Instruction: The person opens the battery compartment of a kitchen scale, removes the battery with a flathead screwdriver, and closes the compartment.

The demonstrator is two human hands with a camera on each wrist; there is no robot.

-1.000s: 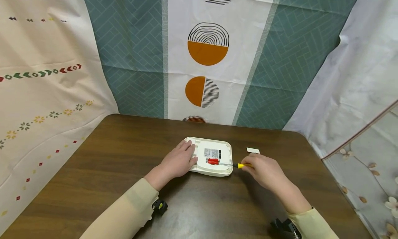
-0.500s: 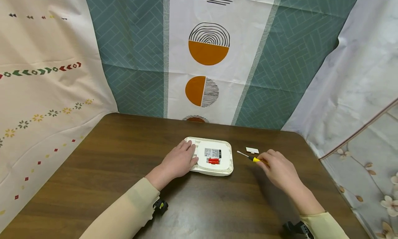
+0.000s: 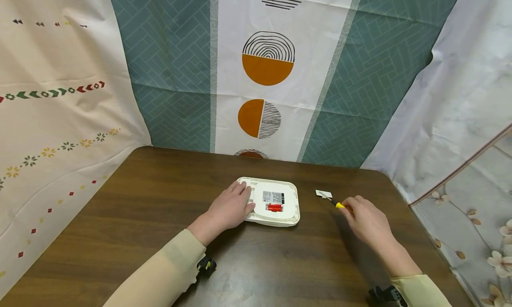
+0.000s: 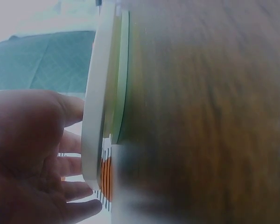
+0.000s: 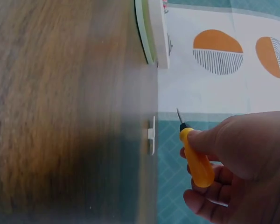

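A white rounded flat device (image 3: pixel 293 211) lies underside up on the table, showing a printed label (image 3: pixel 272 197) and a red battery (image 3: pixel 274 207) in its slot. My left hand (image 3: pixel 229 210) rests over its left end, fingers laid across the surface; the left wrist view shows them along the edge (image 4: pixel 93 121). Between thumb and fingers my right hand (image 3: pixel 370 222) grips a small screwdriver (image 3: pixel 339 205) with a yellow handle (image 5: pixel 196 161) and black collar. Its thin shaft points left and overlaps a small white battery cover (image 3: pixel 320 193) in the head view.
The device and the cover lie on a dark brown wooden table (image 3: pixel 256 262). Patterned cloths (image 3: pixel 176 98) hang behind it and at both sides. Wrist cameras (image 3: pixel 206 265) are strapped near both sleeves.
The screwdriver has moved away from the battery, off the device and to the right, over to the small cover. My left hand and the device have stayed in place.
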